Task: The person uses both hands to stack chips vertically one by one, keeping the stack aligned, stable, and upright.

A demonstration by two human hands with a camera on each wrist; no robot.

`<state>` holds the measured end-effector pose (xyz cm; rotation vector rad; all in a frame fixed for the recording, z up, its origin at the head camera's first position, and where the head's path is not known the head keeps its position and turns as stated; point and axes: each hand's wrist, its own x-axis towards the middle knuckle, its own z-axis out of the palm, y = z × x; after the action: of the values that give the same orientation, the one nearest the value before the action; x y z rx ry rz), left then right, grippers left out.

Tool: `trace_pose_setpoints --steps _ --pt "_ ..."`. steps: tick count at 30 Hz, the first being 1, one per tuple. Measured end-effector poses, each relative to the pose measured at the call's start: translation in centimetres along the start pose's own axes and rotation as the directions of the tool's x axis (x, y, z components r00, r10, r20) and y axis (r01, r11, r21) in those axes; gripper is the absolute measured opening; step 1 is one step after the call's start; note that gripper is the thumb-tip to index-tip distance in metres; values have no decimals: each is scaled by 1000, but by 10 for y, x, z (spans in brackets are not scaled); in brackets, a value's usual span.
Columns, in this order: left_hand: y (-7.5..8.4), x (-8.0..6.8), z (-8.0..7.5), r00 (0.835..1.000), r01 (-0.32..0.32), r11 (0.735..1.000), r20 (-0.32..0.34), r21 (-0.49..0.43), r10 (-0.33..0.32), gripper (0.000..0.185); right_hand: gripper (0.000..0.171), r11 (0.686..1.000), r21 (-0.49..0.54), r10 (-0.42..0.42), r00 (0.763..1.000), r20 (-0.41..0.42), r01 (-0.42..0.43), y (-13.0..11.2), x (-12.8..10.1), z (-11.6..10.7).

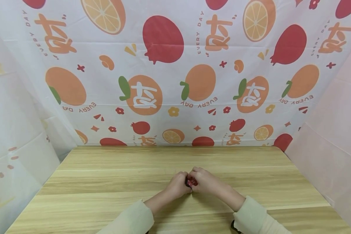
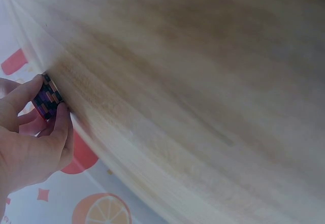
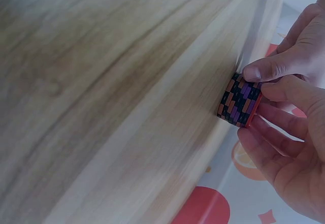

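Near the middle of the table, both hands meet on a short stack of poker chips [image 3: 237,99]. Its dark sides carry a checked pattern of orange and purple blocks. A red chip [image 1: 193,182] with a pale "10" lies on top. My left hand [image 1: 178,186] pinches the stack from the left, fingertips on its side in the left wrist view. From the right, my right hand [image 1: 204,182] holds it between thumb and fingers around the red upper end. The stack's base appears to be on the table, though the fingers partly hide it in the head view.
A light wood-grain table [image 1: 105,182] spreads around the hands. Behind it hangs a white cloth [image 1: 169,78] printed with fruit, and pale cloths cover the left and right sides. Something dark [image 1: 235,226] shows beside the right sleeve.
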<state>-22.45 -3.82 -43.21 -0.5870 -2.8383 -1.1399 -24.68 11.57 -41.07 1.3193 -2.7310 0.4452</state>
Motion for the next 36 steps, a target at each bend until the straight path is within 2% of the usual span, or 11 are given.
trace_pose_setpoints --steps 9,27,31,36 --pt "0 0 0 1000 -6 1000 1 -6 6 31 19 999 -22 -25 999 -23 24 0 0 1" --pt "-1 0 0 1000 3 1000 3 -4 -3 31 18 1000 -16 -17 999 -30 17 -1 0 3" --pt "-1 -1 0 1000 12 1000 7 -15 -12 30 20 999 48 9 1000 -23 -8 1 -1 2" --pt "0 -1 0 999 33 999 15 -23 -33 35 29 968 204 145 989 25 -147 3 -6 -1"
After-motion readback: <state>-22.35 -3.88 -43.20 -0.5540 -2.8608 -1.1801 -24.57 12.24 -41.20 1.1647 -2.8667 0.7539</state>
